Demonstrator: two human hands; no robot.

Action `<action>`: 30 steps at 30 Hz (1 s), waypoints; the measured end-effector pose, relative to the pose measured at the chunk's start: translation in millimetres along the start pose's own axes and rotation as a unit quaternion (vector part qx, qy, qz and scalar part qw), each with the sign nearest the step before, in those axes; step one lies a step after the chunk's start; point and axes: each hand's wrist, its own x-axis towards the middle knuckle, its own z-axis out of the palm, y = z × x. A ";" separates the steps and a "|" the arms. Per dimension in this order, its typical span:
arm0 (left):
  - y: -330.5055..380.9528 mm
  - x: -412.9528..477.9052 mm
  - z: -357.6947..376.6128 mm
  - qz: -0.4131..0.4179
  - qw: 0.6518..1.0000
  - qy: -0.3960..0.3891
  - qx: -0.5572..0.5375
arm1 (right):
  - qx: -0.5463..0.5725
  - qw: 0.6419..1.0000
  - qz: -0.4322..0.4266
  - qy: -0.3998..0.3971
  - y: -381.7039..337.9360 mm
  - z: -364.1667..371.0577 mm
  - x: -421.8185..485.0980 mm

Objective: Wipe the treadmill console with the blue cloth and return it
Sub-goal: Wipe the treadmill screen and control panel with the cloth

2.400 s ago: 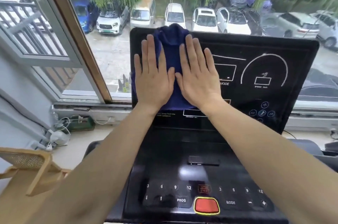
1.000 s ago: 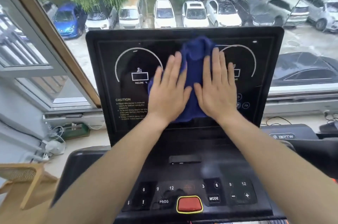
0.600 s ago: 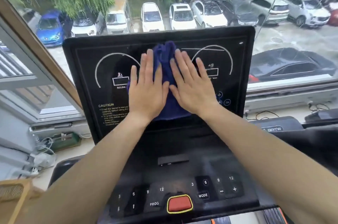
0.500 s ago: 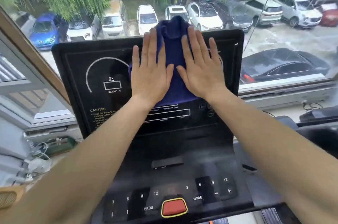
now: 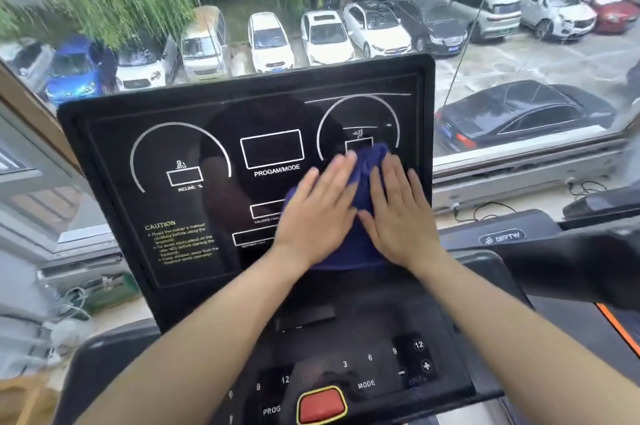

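The black treadmill console (image 5: 194,161) stands upright before me, with two white dial outlines and a PROGAM/MODE box. A dark blue cloth (image 5: 367,164) lies flat against its lower right part, over the right dial's base. My left hand (image 5: 317,213) and my right hand (image 5: 398,213) press side by side on the cloth, palms flat and fingers stretched out. Most of the cloth is hidden under both hands; its top and bottom edges show.
Below the screen a button panel carries a red stop button (image 5: 322,404), PROG and MODE keys. A black handrail (image 5: 561,261) runs off to the right. A window behind shows parked cars. Cables and a power strip (image 5: 65,324) lie on the sill at left.
Both hands have slid the cloth from the top middle edge of the console down to its lower right area. The view has shifted, so the left dial shows in full.
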 end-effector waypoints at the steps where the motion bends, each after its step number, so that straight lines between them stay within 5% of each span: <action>1: -13.5 20.1 -7.9 -0.023 1.000 0.016 0.004 | 0.000 1.000 -0.004 0.025 4.8 -10.2 25.2; 8: -27.1 111.6 -38.0 -0.119 0.991 0.057 -0.028 | 0.044 0.995 0.074 0.056 56.8 -46.6 95.5; 18: 45.2 -9.9 18.7 0.068 0.998 0.014 -0.014 | -0.001 0.998 0.061 -0.010 18.4 25.7 -46.6; 24: -25.6 -40.1 5.2 -0.044 0.999 0.019 -0.015 | 0.028 0.996 -0.056 0.063 -30.6 -2.3 24.7; 30: -126.7 -108.3 -9.6 -0.169 0.986 0.016 -0.005 | 0.079 0.988 -0.112 0.064 -157.1 -28.3 78.5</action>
